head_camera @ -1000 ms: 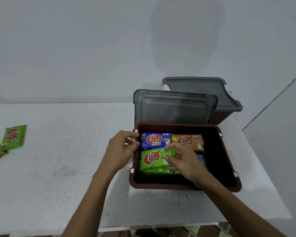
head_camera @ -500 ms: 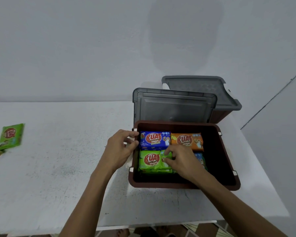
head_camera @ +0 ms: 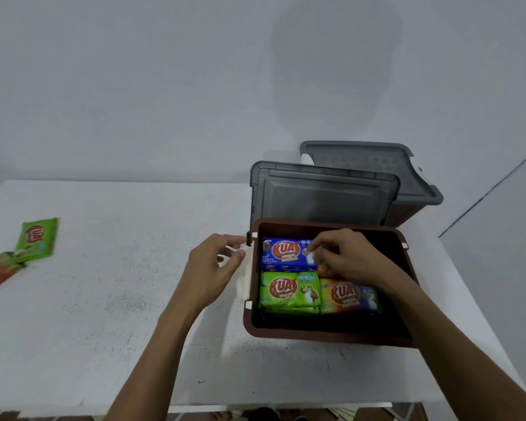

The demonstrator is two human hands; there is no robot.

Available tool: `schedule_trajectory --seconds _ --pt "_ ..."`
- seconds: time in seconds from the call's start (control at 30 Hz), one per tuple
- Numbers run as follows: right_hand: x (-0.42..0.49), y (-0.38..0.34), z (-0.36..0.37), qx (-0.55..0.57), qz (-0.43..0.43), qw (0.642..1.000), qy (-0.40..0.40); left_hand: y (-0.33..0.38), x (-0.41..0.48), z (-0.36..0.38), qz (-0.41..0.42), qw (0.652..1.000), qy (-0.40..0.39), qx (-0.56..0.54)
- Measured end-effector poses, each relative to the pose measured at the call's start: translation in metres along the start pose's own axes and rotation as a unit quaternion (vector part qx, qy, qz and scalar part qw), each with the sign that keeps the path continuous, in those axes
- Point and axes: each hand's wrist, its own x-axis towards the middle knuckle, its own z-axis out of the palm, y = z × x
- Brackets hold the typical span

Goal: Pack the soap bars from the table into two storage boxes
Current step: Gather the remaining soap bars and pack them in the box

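Now | brown box (head_camera: pixel 316 335) on table (head_camera: pixel 104 329): green soap bar (head_camera: pixel 289 290) and multicoloured soap bar (head_camera: pixel 349 294) laid in near row | left hand (head_camera: pixel 216 265) held loosely curled, empty, beside left rim | right hand (head_camera: pixel 346 259) curled at blue soap bar (head_camera: pixel 286 252) in far row, grip not discernible | loose green bar (head_camera: pixel 38 238) seen far-left on table.

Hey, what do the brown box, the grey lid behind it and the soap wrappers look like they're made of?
Brown box: likely moulded plastic, matte, with a smooth rounded rim. Grey lid: plastic too, seemingly slightly translucent, with moulded ridges. Blue soap wrapper: glossy printed film, probably plastic; it catches light.
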Motion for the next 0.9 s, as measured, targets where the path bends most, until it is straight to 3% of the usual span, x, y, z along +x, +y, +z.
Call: schedule_trajectory --seconds 0.27,0.63,0.9 --pt "0.07 -0.087 0.044 0.01 -0.126 0.991 0.045 -0.061 -0.008 -0.068 -0.072 0.996 0.044 0.042" --pt "0.188 -0.25 0.174 -0.056 -0.242 0.964 -0.097 -0.18 -0.026 -0.201 -0.214 0.949 0.143 0.181" --pt "0.251 -0.34 0.286 -0.189 -0.32 0.912 -0.177 -0.254 -0.037 -0.269 -0.307 0.896 0.186 0.26"
